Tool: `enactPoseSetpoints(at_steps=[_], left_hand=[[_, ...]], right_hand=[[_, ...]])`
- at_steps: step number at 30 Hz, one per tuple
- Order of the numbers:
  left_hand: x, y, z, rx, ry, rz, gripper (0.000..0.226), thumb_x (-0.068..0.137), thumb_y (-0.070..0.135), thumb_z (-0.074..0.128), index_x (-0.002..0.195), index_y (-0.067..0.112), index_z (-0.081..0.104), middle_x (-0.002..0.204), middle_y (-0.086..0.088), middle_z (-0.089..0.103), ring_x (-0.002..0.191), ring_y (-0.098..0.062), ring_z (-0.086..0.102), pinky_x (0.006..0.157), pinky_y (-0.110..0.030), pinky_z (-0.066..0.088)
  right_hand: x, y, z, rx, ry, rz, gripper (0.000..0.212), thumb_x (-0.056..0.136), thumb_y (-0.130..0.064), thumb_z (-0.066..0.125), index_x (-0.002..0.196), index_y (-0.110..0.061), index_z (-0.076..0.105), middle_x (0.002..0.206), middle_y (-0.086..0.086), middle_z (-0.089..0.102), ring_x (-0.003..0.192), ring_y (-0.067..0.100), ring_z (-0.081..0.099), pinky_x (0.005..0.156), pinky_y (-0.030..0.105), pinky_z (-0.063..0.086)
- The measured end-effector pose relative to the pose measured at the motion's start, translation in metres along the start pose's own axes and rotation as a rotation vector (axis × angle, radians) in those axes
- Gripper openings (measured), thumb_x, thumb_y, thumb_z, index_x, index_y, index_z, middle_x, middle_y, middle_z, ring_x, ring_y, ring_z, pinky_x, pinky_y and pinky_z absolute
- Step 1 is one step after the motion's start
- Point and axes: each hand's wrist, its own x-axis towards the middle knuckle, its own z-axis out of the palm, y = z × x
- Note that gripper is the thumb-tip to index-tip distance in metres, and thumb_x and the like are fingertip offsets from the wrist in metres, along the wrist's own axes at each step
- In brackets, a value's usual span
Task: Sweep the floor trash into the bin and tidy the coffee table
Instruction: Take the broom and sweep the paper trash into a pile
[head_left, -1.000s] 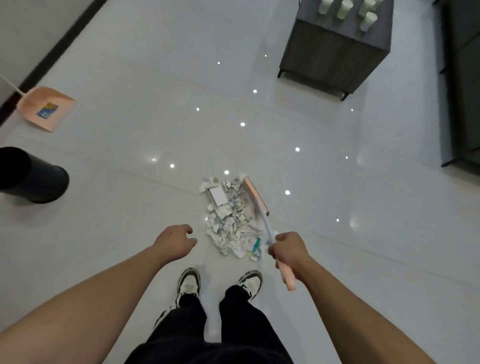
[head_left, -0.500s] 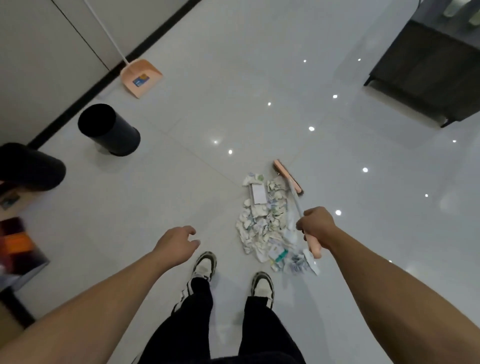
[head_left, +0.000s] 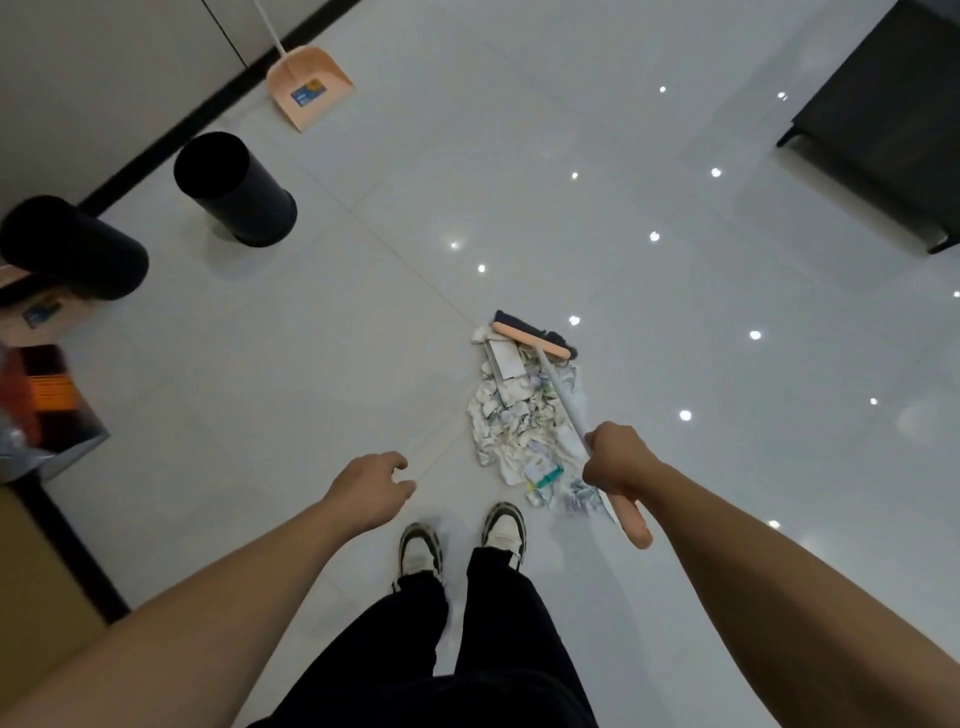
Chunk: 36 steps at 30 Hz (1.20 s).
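Our right hand (head_left: 615, 460) grips the light, stiff broom (head_left: 563, 402) near its top; left hand (head_left: 371, 488) hangs slack; the paper trash (head_left: 524, 426) beyond should slide easily.

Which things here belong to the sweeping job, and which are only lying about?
For the job: peach-headed broom in right hand, crumpled paper trash pile, peach plastic dustpan, black cylindrical bin.
Lying about: second black cylinder, orange-black box.
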Motion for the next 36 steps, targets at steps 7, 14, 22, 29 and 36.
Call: enactPoseSetpoints(at_steps=[7,14,22,29,36], left_hand=[[-0.014,-0.010,0.010,0.005,0.021,0.056,0.045,0.090,0.041,0.058,0.133,0.025,0.055,0.133,-0.004,0.057,0.116,-0.022,0.055,0.091,-0.030,0.044],[-0.042,-0.055,0.027,-0.039,0.004,0.112,0.046,0.087,0.046,0.058,0.130,0.029,0.055,0.131,-0.003,0.057,0.112,-0.021,0.056,0.081,-0.028,0.041],[-0.076,-0.073,0.058,0.027,-0.006,0.231,0.047,0.089,0.043,0.058,0.132,0.023,0.056,0.135,-0.006,0.056,0.113,-0.024,0.058,0.093,-0.030,0.046],[-0.109,-0.060,0.080,0.087,-0.023,0.287,0.046,0.088,0.042,0.059,0.130,0.023,0.057,0.135,-0.007,0.057,0.118,-0.023,0.055,0.096,-0.030,0.045],[-0.139,-0.039,0.092,0.129,0.022,0.287,0.047,0.088,0.043,0.059,0.131,0.024,0.057,0.134,-0.006,0.057,0.118,-0.023,0.055,0.096,-0.031,0.045]], right_hand=[[-0.029,0.009,0.036,-0.083,-0.016,-0.025,0.017,0.080,-0.012,0.066,0.093,-0.011,0.056,0.082,0.005,0.058,0.066,0.015,0.056,0.053,0.024,0.043],[-0.079,0.007,0.090,0.026,0.085,0.034,0.036,0.078,-0.010,0.061,0.114,-0.010,0.067,0.094,0.006,0.066,0.078,0.020,0.066,0.075,0.036,0.061],[-0.170,0.016,0.166,0.329,0.254,0.167,0.052,0.074,-0.006,0.054,0.125,-0.010,0.063,0.087,0.010,0.066,0.064,0.027,0.065,0.064,0.041,0.062],[-0.222,0.047,0.219,0.857,0.288,0.384,0.022,0.075,0.003,0.056,0.095,0.007,0.064,0.081,0.025,0.059,0.058,0.029,0.052,0.056,0.039,0.046],[-0.248,0.069,0.253,1.408,0.151,0.461,0.011,0.082,0.011,0.061,0.076,0.003,0.057,0.060,0.014,0.054,0.040,0.022,0.048,0.040,0.025,0.040]])
